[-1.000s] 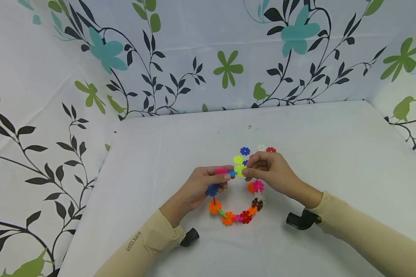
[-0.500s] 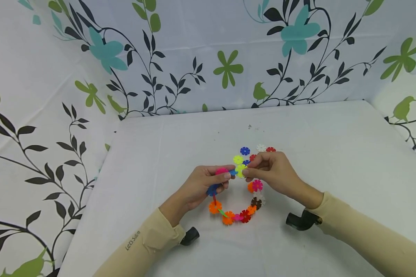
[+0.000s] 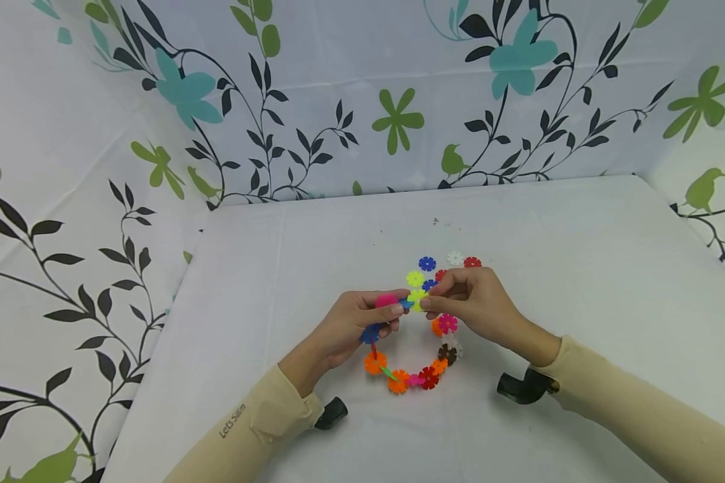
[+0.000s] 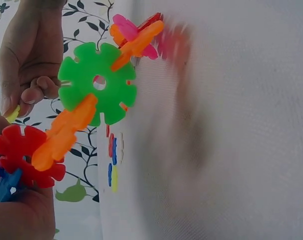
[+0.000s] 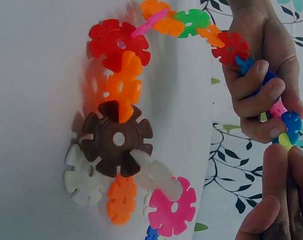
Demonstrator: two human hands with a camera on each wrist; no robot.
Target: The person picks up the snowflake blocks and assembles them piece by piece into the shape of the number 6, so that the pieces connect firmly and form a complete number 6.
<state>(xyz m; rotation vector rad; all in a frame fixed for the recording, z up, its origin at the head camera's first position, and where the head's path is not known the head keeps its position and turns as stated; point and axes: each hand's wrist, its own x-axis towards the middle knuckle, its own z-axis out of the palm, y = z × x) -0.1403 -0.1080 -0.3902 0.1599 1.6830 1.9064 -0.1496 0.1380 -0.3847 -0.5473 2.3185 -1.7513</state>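
While the L hand [image 3: 353, 322] pinches the pink disc [image 3: 387, 300] w/ the blue disc [image 3: 405, 304] just past its fingertips, the R hand [image 3: 474, 298] holds the yellow disc [image 3: 417, 300] in a narrow thumb-and-finger grip, up against the blue one. Step in hand, my reading: slotting yellow onto blue. Seated or not? Can't tell; fingers hide the joint in R wrist view.

Chain [image 3: 374, 363] curves from L hand toward the person, then round below R hand, over the bench [image 3: 290, 268]; whether its lower run touches down, unclear. Loose discs [image 3: 427, 263] lie beyond the hands.

Technique: line up slot w/ slot, planes crossed (cf. green disc [image 4: 97, 82], orange ones set across it), then push straight; twisting would prob. bend the petals. Brace blue close to the joint, L side, so force doesn't travel down the chain & pop a link. Light tug after = check.
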